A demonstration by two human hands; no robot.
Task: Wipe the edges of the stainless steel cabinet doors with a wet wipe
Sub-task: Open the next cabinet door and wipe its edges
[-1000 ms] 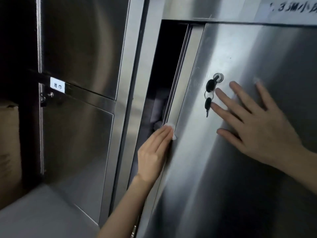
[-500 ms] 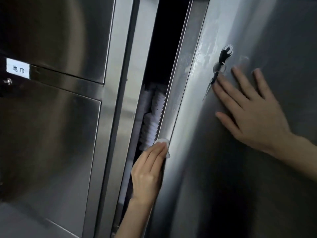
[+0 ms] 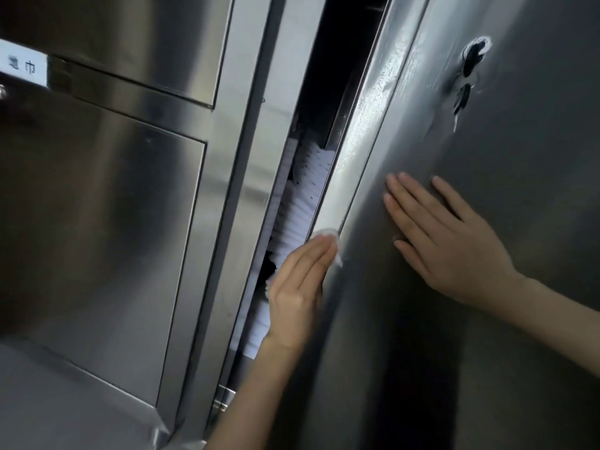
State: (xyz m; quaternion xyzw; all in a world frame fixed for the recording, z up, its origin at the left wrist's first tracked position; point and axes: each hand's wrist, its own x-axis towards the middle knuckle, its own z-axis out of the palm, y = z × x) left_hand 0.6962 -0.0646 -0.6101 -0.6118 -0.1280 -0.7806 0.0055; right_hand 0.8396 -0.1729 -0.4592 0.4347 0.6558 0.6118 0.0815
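Protruding past the fingertips of the left hand (image 3: 297, 287), the wet wipe (image 3: 328, 234) is pressed against the edge (image 3: 354, 151) of the open cabinet door (image 3: 487, 352). The left hand's fingers lie straight and close together over it. The right hand (image 3: 454, 248) rests flat on the door face, fingers spread. Above the right hand, keys (image 3: 467, 82) hang in the lock. Beside the left hand, white stacked items (image 3: 302, 203) show in the gap.
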